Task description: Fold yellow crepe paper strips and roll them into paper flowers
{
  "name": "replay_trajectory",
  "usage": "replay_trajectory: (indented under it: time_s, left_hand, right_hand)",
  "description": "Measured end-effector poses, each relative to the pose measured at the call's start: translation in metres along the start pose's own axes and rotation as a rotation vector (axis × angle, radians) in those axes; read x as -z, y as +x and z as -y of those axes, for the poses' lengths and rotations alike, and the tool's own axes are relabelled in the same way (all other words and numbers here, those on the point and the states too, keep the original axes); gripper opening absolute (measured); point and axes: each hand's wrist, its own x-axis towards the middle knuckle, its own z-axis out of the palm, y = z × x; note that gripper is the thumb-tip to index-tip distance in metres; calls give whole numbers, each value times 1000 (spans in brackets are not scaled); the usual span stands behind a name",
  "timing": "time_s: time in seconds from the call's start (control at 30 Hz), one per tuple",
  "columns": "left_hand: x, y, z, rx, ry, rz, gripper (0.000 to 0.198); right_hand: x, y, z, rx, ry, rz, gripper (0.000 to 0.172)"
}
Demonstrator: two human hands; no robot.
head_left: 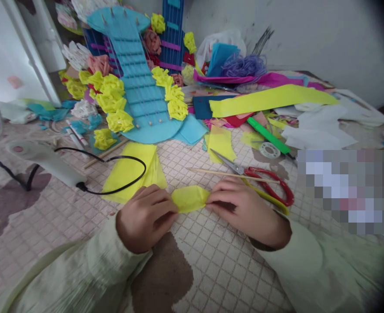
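A small folded piece of yellow crepe paper stretches between my two hands, just above the patterned table cover. My left hand pinches its left end, fingers curled. At the opposite end, the thumb and fingertips of my right hand are closed on the paper. Behind my left hand lies a stack of yellow paper sheets. A thin wooden stick and scissors with red and yellow handles rest right behind my right hand, the stick crossing over the scissors.
At the back stands a blue guitar-shaped craft with yellow paper flowers along its sides. A white glue gun with a black cord lies left. Further right are a green cutter knife, a tape spool and a long yellow strip.
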Motion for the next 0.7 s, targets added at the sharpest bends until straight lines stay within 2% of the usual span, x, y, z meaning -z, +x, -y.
replay_trajectory:
  time_s: [0.27, 0.7]
  left_hand:
    - [-2, 1, -6, 159, -73, 4, 11]
    - [-5, 5, -7, 222, -64, -12, 13]
  right_hand:
    - [0, 1, 4, -61, -41, 1, 9]
    - [-1, 6, 7, -126, 12, -18, 10]
